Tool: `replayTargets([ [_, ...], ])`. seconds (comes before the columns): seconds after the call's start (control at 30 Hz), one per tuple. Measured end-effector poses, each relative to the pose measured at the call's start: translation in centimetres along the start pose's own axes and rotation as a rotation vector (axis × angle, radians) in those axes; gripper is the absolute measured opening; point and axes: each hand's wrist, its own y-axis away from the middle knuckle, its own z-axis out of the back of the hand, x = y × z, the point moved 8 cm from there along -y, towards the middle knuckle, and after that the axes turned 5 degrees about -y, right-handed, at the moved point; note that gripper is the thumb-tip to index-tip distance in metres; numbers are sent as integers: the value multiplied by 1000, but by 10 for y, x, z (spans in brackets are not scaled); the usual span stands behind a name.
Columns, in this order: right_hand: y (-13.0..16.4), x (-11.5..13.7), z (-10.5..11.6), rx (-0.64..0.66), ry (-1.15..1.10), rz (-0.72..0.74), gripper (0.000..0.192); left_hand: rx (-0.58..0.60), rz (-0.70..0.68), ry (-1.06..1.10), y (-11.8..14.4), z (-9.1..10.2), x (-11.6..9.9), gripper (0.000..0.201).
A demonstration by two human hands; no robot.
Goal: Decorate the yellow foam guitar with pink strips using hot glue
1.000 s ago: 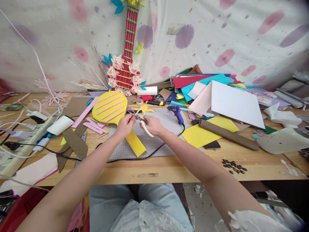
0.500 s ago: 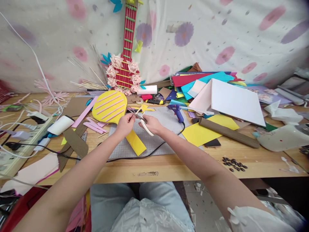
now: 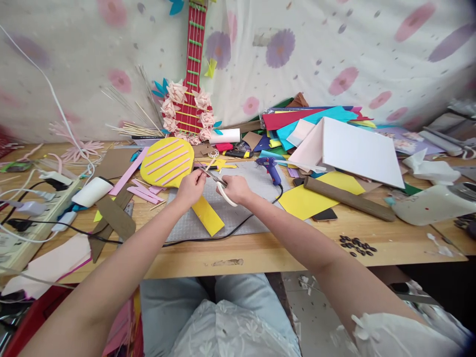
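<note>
Over grey gridded mat: right hand gripping white-handled metal scissors, left hand pinching thin pale strip close by; slipping grip could nick left hand.

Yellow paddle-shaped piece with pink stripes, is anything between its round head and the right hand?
Yes: the left hand is in between, over the neck of the yellow piece; white-handled metal scissors in the right hand point that way.
</note>
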Motion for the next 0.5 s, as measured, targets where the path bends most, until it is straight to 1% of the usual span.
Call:
replayTargets([
  [0.07,0,-1,1,-4,1,29,34,0,-25,1,1,0,0,22],
  [0.1,1,-1,1,-7,-1,47,32,19,-32,18,1,-2,1,22],
  [0.27,2,1,1,-76,-15,138,25,204,-40,167,4,-17,4,24],
  [0.4,3,0,-2,-124,-49,153,23,249,-13,249,3,-16,2,23],
  [0.5,4,-2,-5,-110,-63,127,24,273,-5,302,2,-15,2,21],
])
